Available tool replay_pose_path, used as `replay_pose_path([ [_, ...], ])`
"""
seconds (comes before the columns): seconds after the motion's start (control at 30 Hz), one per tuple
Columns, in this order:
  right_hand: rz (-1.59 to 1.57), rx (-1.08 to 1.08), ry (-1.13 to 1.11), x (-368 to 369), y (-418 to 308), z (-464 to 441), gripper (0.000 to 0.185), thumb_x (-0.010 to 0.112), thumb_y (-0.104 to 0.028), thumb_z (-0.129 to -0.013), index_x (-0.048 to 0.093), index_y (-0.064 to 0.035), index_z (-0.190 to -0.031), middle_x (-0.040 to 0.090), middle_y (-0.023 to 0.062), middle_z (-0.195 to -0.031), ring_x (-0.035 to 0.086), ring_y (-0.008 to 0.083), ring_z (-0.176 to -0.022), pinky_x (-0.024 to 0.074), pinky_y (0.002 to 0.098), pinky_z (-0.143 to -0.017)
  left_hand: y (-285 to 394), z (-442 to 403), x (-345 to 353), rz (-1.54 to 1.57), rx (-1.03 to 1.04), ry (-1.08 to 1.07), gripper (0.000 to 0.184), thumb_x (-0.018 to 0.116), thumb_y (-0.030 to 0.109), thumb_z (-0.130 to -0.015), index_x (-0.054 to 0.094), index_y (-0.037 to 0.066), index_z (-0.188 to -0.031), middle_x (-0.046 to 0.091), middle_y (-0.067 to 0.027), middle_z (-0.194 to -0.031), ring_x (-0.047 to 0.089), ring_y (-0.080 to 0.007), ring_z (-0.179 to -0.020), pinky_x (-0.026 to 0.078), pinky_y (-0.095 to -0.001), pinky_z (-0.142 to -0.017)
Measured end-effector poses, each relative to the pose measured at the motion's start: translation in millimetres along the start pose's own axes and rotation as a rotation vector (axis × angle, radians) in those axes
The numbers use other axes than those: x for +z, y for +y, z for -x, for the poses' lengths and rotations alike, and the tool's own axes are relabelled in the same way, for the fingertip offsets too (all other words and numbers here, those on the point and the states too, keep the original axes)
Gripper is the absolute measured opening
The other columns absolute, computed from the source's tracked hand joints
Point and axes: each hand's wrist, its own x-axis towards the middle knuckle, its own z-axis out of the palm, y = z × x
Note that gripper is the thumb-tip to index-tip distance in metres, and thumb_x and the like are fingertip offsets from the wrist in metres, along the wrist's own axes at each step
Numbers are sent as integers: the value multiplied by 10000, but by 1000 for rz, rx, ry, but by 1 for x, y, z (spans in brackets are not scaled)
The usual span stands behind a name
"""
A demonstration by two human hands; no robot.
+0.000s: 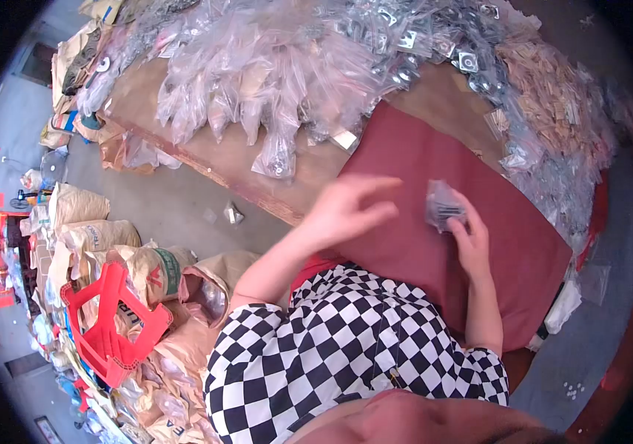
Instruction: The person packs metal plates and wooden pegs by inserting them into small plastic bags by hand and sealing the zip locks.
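With filled bags (279, 81) heaped toward the worktop's (135, 92) far edge, my right hand (473, 240) grips one small bag (440, 203), not yet set down, over the near-edge maroon cloth (414, 240); my left hand (349, 211) looks empty, fingers parted.

The person has two bare hands, one left hand (353, 211) and one right hand (469, 235). There is one small clear plastic bag (440, 195) in the right hand, one dark red cloth (412, 159), one workbench (135, 92), one red plastic stool (109, 311) and at least four brown sacks (102, 235). The heaped plastic bags (316, 74) are too many to count.
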Motion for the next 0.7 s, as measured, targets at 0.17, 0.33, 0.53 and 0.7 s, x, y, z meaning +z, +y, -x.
replay_pose_path([
  [0.17, -579, 306, 192, -17, 49, 11, 423, 560, -134, -997, 477, -29, -1399, 612, 49, -1236, 609, 123, -1052, 504, 276, -878, -26, -13, -88, -732, 172, 698, 284, 627, 3, -734, 621, 47, -1015, 600, -144, -1080, 551, -351, -1059, 441, -449, -915],
  [0.33, -634, 328, 304, -16, 69, 20, 428, 571, -120, -990, 481, -20, -1396, 619, 43, -1201, 615, 117, -1021, 509, 250, -869, -48, -59, -165, -989, 261, 749, 254, 599, 30, -771, 647, 78, -1016, 644, -100, -994, 567, -312, -1042, 444, -436, -912],
  [0.53, -570, 265, 276, -15, 78, 22, 430, 574, -102, -985, 478, 5, -1390, 609, 62, -1234, 601, 134, -1057, 493, 267, -905, -81, -136, -191, -1491, 3, 506, 135, 636, 178, -818, 701, 104, -911, 650, -91, -1003, 577, -282, -1013, 477, -413, -840],
  [0.7, -553, 209, 297, -14, 78, 26, 452, 586, -94, -970, 467, 32, -1387, 585, 89, -1285, 564, 163, -1145, 444, 300, -993, -47, -172, -203, -1350, 216, 747, 139, 643, 253, -861, 705, 130, -840, 662, -66, -940, 591, -276, -972, 469, -426, -819],
])
